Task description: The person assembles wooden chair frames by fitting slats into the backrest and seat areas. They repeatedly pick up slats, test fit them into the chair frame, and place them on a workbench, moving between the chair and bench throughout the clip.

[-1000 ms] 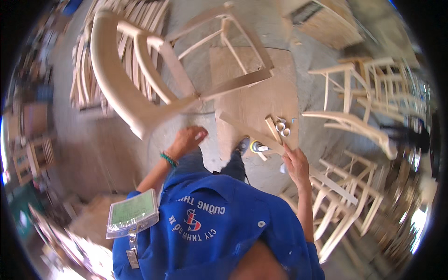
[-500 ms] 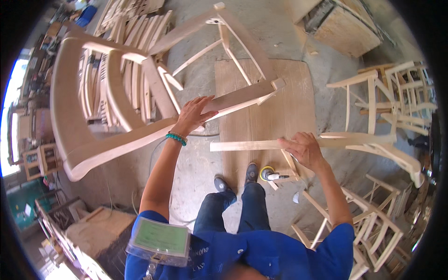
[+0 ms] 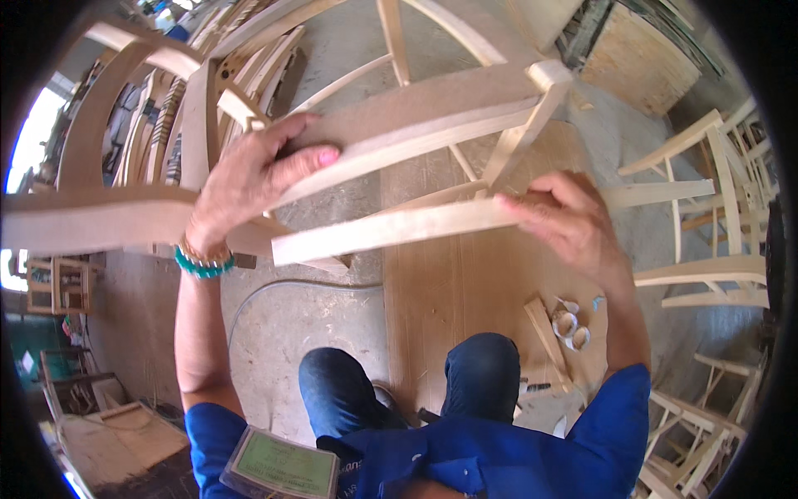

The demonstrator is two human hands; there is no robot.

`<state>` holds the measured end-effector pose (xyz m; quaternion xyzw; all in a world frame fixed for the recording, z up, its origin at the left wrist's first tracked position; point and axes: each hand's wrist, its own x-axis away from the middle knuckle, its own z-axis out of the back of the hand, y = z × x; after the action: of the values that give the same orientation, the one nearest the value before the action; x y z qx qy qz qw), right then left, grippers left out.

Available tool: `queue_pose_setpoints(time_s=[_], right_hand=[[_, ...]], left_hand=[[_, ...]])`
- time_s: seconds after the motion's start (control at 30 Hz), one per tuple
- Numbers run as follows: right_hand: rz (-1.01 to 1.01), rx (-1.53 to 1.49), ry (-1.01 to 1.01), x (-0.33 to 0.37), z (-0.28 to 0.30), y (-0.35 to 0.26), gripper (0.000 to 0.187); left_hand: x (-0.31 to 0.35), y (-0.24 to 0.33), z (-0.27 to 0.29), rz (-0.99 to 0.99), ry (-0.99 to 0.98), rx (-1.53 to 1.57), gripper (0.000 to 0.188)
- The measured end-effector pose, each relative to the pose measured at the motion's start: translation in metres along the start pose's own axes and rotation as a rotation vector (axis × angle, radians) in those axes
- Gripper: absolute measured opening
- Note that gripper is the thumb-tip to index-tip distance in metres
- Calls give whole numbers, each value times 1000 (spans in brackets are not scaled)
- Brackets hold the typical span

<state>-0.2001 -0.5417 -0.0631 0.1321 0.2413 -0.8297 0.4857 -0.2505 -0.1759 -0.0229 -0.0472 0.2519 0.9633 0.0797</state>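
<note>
A bare pale wooden chair frame lies tilted in front of me, its curved back at the left. My left hand is wrapped over its near rail, thumb along the top; a teal bead bracelet is on that wrist. Level with the rail and just nearer to me, my right hand pinches a long pale wooden strip. One end of the strip lies below my left hand, while the other sticks out to the right past my knuckles. Whether the strip touches the frame I cannot tell.
Cardboard covers the floor below. On it lie a short wood piece and two small round containers. A hose or cable curves across the floor. More chair frames stand at right; stacked wooden parts are at far left.
My view has dropped lower, with my knees now bent. The chair frame looks closer, and my left hand stays on it. My right hand has brought the strip up toward the rail.
</note>
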Motion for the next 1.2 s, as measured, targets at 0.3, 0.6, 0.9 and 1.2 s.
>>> queue_pose_setpoints(time_s=[0.3,0.6,0.9,1.2], right_hand=[[149,7,188,-18,-25,12,41],[326,249,352,-15,-61,31,37],[402,441,337,-37,-52,28,37],[494,501,414,-43,-65,28,39]], left_hand=[[38,-30,13,-283,205,-233,43],[44,32,50,90,-235,-293,35],[63,19,32,-66,-198,-318,39],[71,19,28,-75,-213,-353,47]])
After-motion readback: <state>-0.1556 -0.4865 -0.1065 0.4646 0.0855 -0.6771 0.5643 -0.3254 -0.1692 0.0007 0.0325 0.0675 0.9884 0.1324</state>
